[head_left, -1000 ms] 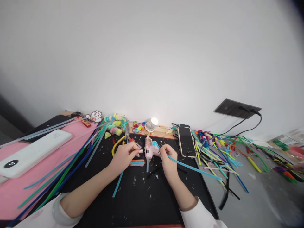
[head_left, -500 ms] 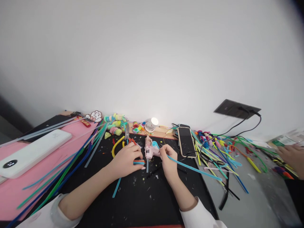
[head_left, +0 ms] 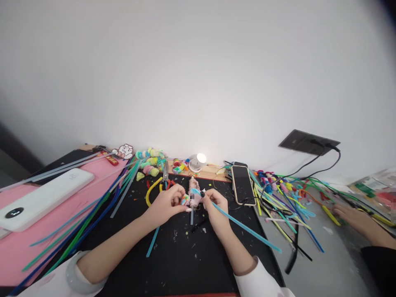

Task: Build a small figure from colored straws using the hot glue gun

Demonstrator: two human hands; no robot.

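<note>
My left hand (head_left: 168,202) pinches a small multicoloured striped piece (head_left: 185,199), apparently made of pipe cleaner, between thumb and fingers. A long light-blue pipe cleaner (head_left: 247,227) is gripped by my right hand (head_left: 217,208), its tail trailing to the lower right. Between the hands lies a pale pink glue gun (head_left: 194,197), with a clear glue stick (head_left: 192,216) protruding toward me. The near end of the blue pipe cleaner crosses over the gun. Pliers (head_left: 166,171) and a yellow pipe cleaner loop (head_left: 149,193) lie beyond my left hand.
Behind the gun a lit lamp (head_left: 198,162) stands by the wall. A phone (head_left: 243,185) lies at right, near many loose pipe cleaners (head_left: 278,206). At left a white power bank (head_left: 46,198) rests on a pink mat (head_left: 102,177). Another person's hand (head_left: 355,220) is at far right.
My left hand has turned, bringing the striped piece into view nearer the gun. My right hand has shifted slightly left with the blue pipe cleaner. The other person's hand has moved left and nearer.
</note>
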